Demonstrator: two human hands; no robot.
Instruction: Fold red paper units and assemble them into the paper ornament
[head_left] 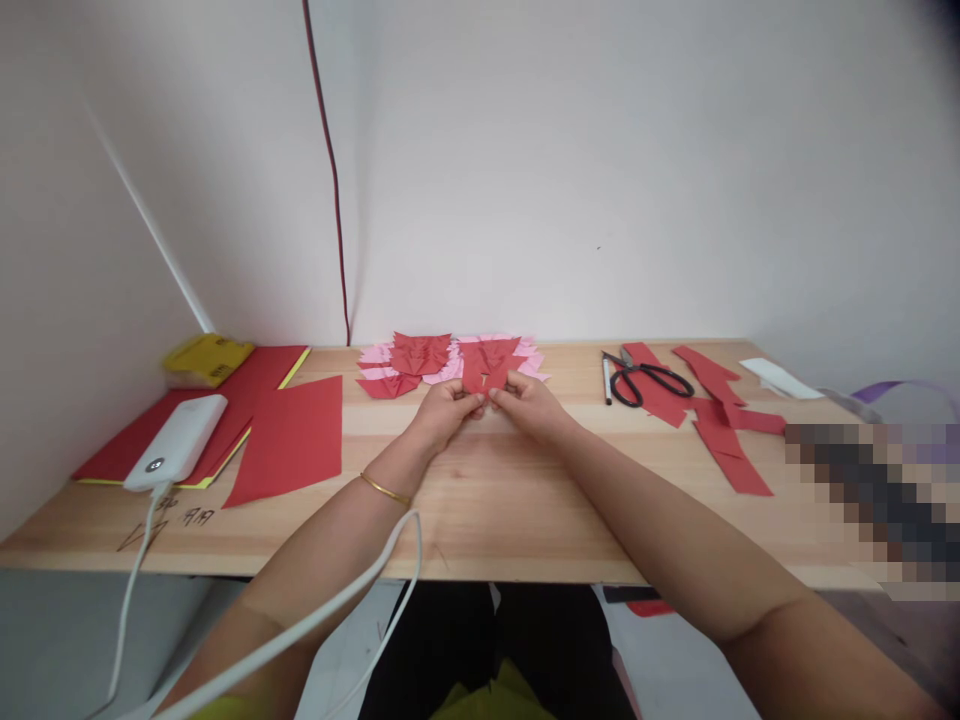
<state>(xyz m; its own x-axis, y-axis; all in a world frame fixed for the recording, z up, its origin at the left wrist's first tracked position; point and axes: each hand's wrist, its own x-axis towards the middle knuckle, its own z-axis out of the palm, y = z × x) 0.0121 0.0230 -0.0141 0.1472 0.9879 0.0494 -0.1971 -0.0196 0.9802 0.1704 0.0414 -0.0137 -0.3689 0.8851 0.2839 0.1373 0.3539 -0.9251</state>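
Between my two hands is a small piece of folded red paper (484,383), raised above the wooden table (480,520). My left hand (444,412) pinches its left side, thumb toward me. On the right side, the fingers of my right hand (527,406) pinch it the same way. Just behind my hands lie several folded red paper pieces (421,354) and pink paper pieces (375,356), heaped in overlapping layers. My hands partly cover the nearest ones.
Left are red paper sheets (292,440), a white power bank (177,440) with a cable (300,640) crossing my left arm, and a yellow packet (208,360). Right are black-handled scissors (651,380), a pen (607,380), red paper strips (727,450) and a white strip (780,378).
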